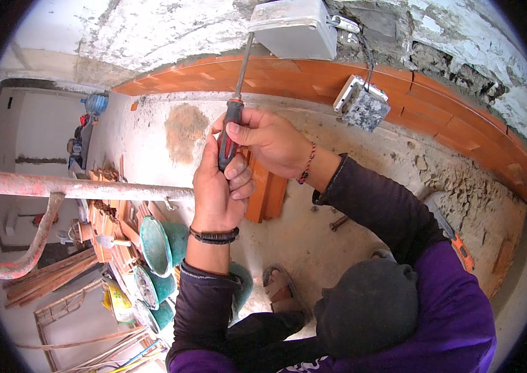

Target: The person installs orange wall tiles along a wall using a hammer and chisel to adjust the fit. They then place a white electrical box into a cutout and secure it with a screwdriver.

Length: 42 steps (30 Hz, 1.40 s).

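Both my hands are on a screwdriver point(230, 127) with a dark handle marked with red, its long metal shaft pointing up and away. My left hand point(220, 183) is closed around the lower end of the handle. Higher up, my right hand point(271, 138) pinches the handle with thumb and fingers. The shaft's far end reaches the left edge of a pale plastic box point(291, 28) on the rough wall; I cannot tell whether the tip touches it.
A splattered socket box point(363, 105) hangs by a cable below a row of orange bricks point(313, 78). At the right lies an orange-handled hammer-like tool point(456, 242). A paint-stained metal pipe point(89, 188) crosses the left side, above green buckets point(163, 245) and stacked wooden planks point(52, 276).
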Tool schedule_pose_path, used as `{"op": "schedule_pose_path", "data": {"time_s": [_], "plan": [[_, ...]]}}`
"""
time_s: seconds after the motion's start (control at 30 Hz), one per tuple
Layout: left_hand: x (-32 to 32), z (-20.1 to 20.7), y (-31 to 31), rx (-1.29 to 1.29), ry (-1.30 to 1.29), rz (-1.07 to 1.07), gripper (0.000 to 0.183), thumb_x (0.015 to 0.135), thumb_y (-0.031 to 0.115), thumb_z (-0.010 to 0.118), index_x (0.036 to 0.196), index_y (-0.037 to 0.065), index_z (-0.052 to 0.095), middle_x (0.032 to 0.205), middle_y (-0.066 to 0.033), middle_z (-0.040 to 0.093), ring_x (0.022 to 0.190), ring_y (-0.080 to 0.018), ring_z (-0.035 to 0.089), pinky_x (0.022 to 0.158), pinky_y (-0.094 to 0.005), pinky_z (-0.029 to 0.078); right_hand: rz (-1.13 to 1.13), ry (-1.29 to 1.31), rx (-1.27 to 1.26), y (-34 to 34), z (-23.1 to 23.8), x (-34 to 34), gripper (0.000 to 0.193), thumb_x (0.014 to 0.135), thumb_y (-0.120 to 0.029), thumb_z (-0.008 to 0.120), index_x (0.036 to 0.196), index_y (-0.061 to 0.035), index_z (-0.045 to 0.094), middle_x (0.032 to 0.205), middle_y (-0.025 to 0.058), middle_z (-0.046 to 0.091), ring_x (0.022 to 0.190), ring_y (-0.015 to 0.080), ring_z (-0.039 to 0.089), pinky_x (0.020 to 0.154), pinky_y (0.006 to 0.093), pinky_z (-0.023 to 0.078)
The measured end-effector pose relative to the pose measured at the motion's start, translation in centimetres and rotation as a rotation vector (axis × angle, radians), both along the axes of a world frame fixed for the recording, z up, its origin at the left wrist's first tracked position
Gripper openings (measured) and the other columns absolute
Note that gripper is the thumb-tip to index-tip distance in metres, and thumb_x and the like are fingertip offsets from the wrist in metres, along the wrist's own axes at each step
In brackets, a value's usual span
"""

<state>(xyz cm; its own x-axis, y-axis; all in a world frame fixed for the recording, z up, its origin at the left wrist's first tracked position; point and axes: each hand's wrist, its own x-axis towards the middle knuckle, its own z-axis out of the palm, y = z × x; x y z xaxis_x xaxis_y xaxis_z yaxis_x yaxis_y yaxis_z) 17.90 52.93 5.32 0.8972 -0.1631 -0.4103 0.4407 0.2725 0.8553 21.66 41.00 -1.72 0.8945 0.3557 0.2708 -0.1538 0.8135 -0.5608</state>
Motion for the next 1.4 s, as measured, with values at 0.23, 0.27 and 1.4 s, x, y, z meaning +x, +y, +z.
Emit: {"op": "schedule_pose_path", "data": {"time_s": [0.23,0.27,1.4], "plan": [[0.1,-2.8,-0.5,0.934,-1.055,0.200,0.030,0.099,0.037,0.046,0.098,0.007,0.048,0.064,-0.0015,0.047,0.048,-0.0066,0.036,0.043,-0.0209,0.029,-0.064,0.139,-0.032,1.4,1.2,-0.2,0.027,0.095,-0.028,0.056,0.105,-0.0029,0.057,0.099,0.0044,0.060,0.091,0.0107,0.056,0.085,0.0283,0.044],[0.3,-2.9,-0.7,0.968,-1.113,0.209,0.029,0.099,0.035,0.048,0.097,0.006,0.047,0.064,-0.0017,0.047,0.048,-0.0066,0.037,0.044,-0.0207,0.029,-0.044,0.111,-0.015,1.2,0.7,0.0,0.027,0.095,-0.028,0.056,0.105,-0.0029,0.057,0.100,0.0046,0.061,0.092,0.0107,0.056,0.085,0.0283,0.044],[-1.4,-2.4,-1.5,0.655,-0.521,0.145,0.030,0.102,0.040,0.034,0.104,0.010,0.038,0.070,-0.0028,0.050,0.050,-0.0058,0.041,0.042,-0.0194,0.033,0.019,0.103,-0.093,0.4,-0.2,-0.2,0.025,0.094,-0.026,0.058,0.103,-0.0028,0.058,0.092,0.0030,0.061,0.074,0.0097,0.057,0.062,0.0236,0.048]]}}
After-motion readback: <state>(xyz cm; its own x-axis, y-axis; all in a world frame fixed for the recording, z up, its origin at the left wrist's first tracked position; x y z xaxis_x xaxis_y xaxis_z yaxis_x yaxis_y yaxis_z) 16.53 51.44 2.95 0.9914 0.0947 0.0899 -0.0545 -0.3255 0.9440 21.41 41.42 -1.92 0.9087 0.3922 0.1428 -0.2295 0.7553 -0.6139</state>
